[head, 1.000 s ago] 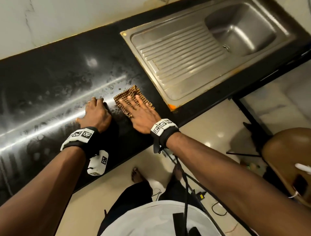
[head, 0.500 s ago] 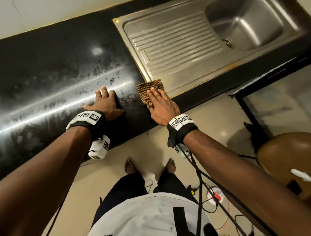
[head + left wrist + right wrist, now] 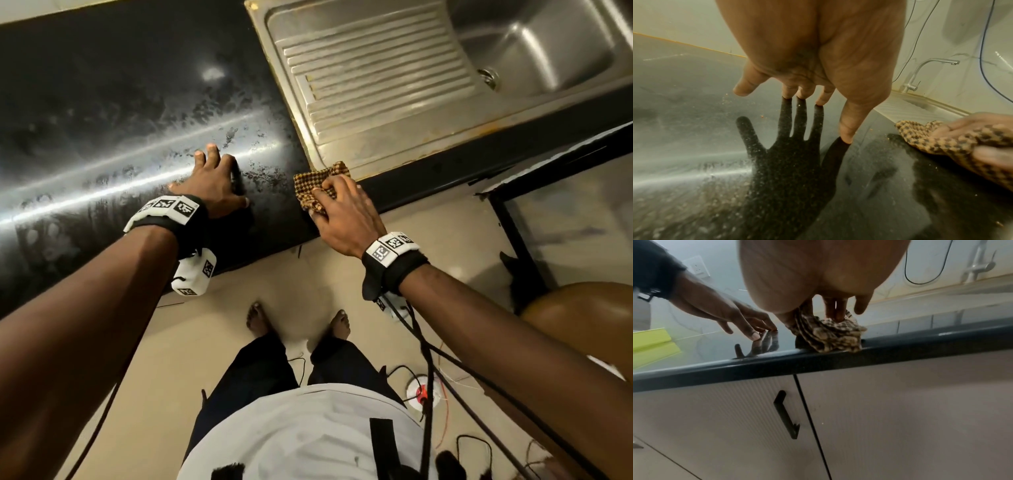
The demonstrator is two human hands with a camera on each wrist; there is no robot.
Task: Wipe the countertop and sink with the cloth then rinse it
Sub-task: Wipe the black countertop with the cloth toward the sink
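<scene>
A brown checked cloth (image 3: 313,186) lies bunched at the front edge of the black countertop (image 3: 102,102), just off the front-left corner of the steel sink unit (image 3: 370,75). My right hand (image 3: 329,197) grips the cloth, fingers curled over its folds; the right wrist view shows the cloth (image 3: 834,335) overhanging the counter edge. To the left my left hand (image 3: 214,174) rests on the wet, streaked countertop with spread fingertips and holds nothing. In the left wrist view its fingers (image 3: 803,92) touch the surface, with the cloth (image 3: 941,139) at the right.
The sink basin (image 3: 531,51) is at the far right, with a faucet (image 3: 920,71) behind it. Cabinet doors with a black handle (image 3: 786,415) sit below the counter. A green object (image 3: 651,340) lies far left on the counter. Cables (image 3: 424,394) and a brown seat (image 3: 589,318) are on the floor side.
My right hand has dragged the cloth toward the counter's front edge, and its flat fingers have curled and bunched the cloth. The left hand stays on the countertop.
</scene>
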